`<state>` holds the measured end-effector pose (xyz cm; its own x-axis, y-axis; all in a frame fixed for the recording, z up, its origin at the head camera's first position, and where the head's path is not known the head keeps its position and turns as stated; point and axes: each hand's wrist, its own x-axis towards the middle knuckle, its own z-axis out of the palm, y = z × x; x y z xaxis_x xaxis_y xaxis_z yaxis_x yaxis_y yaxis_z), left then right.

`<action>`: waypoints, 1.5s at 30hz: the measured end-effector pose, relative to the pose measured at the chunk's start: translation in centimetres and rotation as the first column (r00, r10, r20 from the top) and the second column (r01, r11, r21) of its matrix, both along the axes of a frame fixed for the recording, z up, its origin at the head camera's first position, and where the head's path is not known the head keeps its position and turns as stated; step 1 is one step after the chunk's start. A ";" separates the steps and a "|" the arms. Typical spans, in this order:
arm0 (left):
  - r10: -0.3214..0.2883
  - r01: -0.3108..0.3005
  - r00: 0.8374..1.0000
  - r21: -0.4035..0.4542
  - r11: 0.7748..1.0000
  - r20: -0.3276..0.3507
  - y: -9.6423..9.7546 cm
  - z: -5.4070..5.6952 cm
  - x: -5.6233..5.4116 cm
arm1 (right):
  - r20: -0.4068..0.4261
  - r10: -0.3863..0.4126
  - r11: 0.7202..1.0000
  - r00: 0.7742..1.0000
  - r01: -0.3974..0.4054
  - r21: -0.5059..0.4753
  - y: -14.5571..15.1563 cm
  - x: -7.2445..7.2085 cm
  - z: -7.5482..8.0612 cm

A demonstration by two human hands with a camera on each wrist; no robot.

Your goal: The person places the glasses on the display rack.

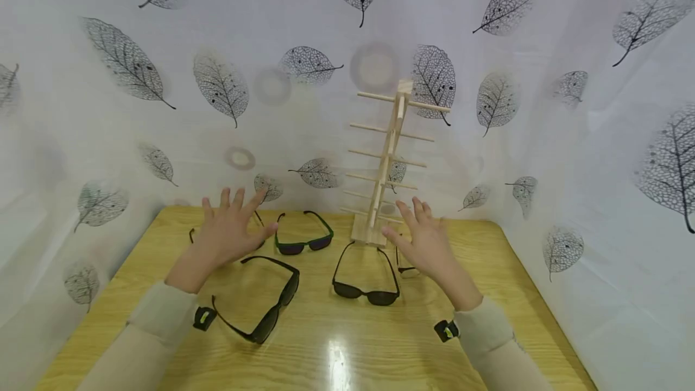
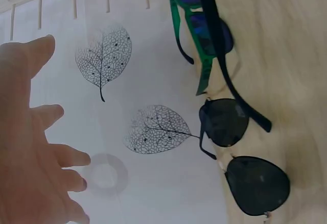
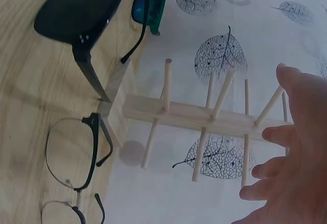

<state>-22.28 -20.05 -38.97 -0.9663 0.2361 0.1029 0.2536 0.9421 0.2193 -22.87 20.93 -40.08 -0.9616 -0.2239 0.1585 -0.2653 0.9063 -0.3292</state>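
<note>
Both hands are raised over the table with fingers spread and hold nothing. My left hand is above sunglasses with dark rounded lenses, mostly hidden under it in the head view. Beside them lie green-framed sunglasses. Nearer me, large black sunglasses lie with their temples unfolded. My right hand is right of a wooden glasses rack with several bare pegs. Under that hand sit half-rim eyeglasses with clear lenses, partly covered in the head view. More black sunglasses lie before the rack's base.
The wooden table has a white curtain with leaf prints behind it and along both sides. The rack stands at the table's back edge, slightly right of the middle. A black strap piece shows at the left cuff.
</note>
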 end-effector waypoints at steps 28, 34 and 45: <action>-0.027 0.036 0.999 0.439 0.898 -0.026 -1.7 -3.0 9.7 | -0.148 0.332 0.919 0.932 -0.355 -0.173 -5.0 2.3 -2.3; -0.011 0.018 1.000 0.462 0.887 -0.017 -1.8 -3.8 10.6 | -0.155 0.365 0.904 0.918 -0.389 -0.179 -6.3 1.8 -3.0; 0.027 -0.035 0.999 0.465 0.885 0.025 -1.9 -5.0 12.1 | -0.138 0.435 0.862 0.889 -0.456 -0.220 -8.8 1.1 -4.3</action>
<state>-10.22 -21.90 -44.01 -0.9750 0.1350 0.1765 0.2178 0.7381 0.6386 -21.72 12.10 -44.34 -0.7494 -0.5708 0.3355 -0.6573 0.5808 -0.4803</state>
